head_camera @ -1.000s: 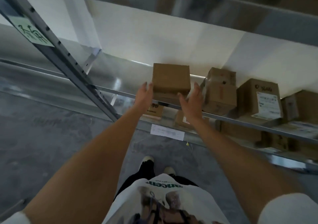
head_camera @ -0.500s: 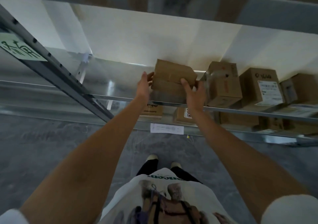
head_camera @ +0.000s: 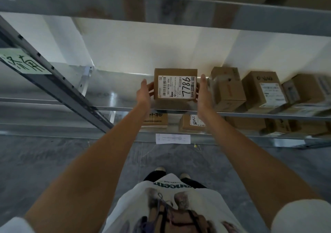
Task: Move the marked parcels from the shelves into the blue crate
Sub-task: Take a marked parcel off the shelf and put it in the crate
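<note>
Person stands at the racking, both arms raised. Left hand (head_camera: 144, 94) and right hand (head_camera: 203, 94) clamp a small cardboard parcel (head_camera: 175, 86) between them, one palm on each side, fingers wrapped behind; grip closed on it from both flanks. Parcel is tilted so its shipping label (head_camera: 176, 86), handwritten "7786", faces the person, presumably to check the marking. It sits at the front edge of the steel shelf (head_camera: 116, 108); lifted or resting, cannot tell. Further right: a row of other cardboard boxes (head_camera: 228, 89). Blue crate not in view.
</note>
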A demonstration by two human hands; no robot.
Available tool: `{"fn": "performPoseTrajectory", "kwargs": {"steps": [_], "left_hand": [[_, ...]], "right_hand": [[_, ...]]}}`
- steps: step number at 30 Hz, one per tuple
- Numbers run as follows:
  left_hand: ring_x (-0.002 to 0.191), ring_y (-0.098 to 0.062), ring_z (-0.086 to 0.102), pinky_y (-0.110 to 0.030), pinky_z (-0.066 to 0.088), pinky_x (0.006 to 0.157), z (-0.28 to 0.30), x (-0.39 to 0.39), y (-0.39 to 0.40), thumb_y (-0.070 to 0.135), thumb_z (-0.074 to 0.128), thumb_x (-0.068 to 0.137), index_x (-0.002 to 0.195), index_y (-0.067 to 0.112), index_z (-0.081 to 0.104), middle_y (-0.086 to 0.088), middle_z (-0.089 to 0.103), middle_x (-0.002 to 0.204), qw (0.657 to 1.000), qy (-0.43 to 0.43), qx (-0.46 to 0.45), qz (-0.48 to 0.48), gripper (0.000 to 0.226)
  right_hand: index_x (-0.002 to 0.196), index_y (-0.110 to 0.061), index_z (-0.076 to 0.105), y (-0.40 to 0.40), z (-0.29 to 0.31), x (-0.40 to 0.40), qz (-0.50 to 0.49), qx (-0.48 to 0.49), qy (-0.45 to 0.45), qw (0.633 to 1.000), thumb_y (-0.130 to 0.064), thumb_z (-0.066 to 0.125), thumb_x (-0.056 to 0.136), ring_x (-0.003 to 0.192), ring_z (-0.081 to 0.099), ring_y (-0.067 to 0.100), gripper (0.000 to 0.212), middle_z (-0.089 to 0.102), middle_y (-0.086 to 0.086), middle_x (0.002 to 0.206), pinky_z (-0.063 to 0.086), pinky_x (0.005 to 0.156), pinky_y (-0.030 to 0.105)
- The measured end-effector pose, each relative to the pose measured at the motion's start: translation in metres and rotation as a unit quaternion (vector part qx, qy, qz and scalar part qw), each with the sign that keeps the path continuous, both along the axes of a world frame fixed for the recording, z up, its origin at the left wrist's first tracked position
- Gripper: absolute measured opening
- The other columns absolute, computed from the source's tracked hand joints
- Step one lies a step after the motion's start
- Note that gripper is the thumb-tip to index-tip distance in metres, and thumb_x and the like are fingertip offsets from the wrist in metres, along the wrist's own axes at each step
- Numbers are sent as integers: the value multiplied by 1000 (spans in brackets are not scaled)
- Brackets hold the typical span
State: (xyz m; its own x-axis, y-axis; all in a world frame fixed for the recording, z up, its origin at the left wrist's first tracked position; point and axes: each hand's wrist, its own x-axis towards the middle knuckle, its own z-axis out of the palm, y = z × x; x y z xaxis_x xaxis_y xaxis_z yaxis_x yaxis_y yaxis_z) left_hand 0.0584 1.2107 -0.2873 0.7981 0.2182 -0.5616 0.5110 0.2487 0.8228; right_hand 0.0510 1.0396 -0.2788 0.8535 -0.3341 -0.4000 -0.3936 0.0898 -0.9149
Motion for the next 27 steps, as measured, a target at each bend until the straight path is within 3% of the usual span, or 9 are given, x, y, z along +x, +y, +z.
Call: {"fn": "performPoseTrajectory", "kwargs": {"steps": [2, 5, 9, 13, 16, 19, 22, 25, 27], "left_hand": [[107, -18, 59, -30, 37, 100, -1, -2, 1, 43, 27, 103, 124, 11, 62, -7, 67, 118, 1000, 6, 4, -4, 52], [105, -18, 59, -29, 38, 96, -4, -3, 1, 43, 28, 102, 126, 9, 61, -7, 66, 119, 1000, 8, 6, -7, 53], [103, -19, 60, -30, 42, 98, -5, -2, 2, 42, 29, 102, 122, 10, 62, -8, 67, 114, 1000, 13, 2, -1, 50], [98, -18, 61, -28, 48, 90, -5, 2, -2, 42, 27, 102, 101, 16, 62, -5, 66, 99, 1000, 7, 26, -7, 44], [96, -21, 62, -30, 50, 83, -6, 5, -3, 44, 24, 102, 106, 11, 62, -9, 67, 103, 999, 14, 26, -30, 50], [107, -23, 61, -34, 46, 95, -11, 7, -2, 46, 22, 102, 119, 10, 61, -11, 66, 115, 998, 32, 30, -42, 56], [99, -19, 62, -26, 46, 79, -9, 9, -4, 45, 25, 102, 120, 11, 58, -10, 64, 119, 998, 39, 44, -16, 50], [120, -23, 54, -32, 50, 95, -5, 15, -11, 36, 35, 100, 133, 13, 49, -10, 49, 136, 985, -65, 126, 95, 43], [125, -17, 47, -24, 45, 97, 8, 21, -22, 30, 39, 98, 133, 17, 49, -5, 45, 136, 953, -193, 205, 114, 39]], "right_hand": [[95, -28, 66, 0, -2, 0, 13, 3, 12, 1000, -60, 37, 97, 97, 70, 24, 43, 73, 2, 89, 55, 91, 43], [82, -30, 65, 2, -2, 0, 19, -14, 13, 1000, -60, 37, 97, 93, 70, 21, 44, 74, -1, 84, 53, 96, 45], [107, -18, 68, 7, -1, 2, 39, 7, 44, 998, -61, 34, 97, 106, 67, 24, 56, 72, 9, 109, 48, 102, 45], [95, -27, 64, 9, -9, 2, 57, 0, 58, 997, -60, 34, 98, 108, 64, 22, 45, 71, 5, 105, 51, 99, 43], [89, -30, 62, 11, -15, 2, 77, 20, 74, 994, -60, 35, 97, 106, 61, 21, 42, 68, -3, 95, 51, 88, 34], [102, -27, 61, 13, -19, 3, 90, 45, 90, 991, -62, 34, 96, 110, 56, 21, 44, 65, 0, 110, 45, 86, 32], [115, -26, 60, 14, -21, 3, 94, 46, 88, 991, -59, 32, 98, 109, 57, 19, 46, 63, 2, 119, 44, 89, 31], [85, -24, 60, 13, -18, -1, 39, -64, -5, 997, -44, 40, 102, 84, 61, 5, 33, 64, -4, 90, 49, 77, 22], [80, -14, 55, 3, -14, -8, -35, -149, -103, 983, -31, 47, 102, 71, 59, 11, 29, 59, 3, 75, 48, 66, 24]]}}
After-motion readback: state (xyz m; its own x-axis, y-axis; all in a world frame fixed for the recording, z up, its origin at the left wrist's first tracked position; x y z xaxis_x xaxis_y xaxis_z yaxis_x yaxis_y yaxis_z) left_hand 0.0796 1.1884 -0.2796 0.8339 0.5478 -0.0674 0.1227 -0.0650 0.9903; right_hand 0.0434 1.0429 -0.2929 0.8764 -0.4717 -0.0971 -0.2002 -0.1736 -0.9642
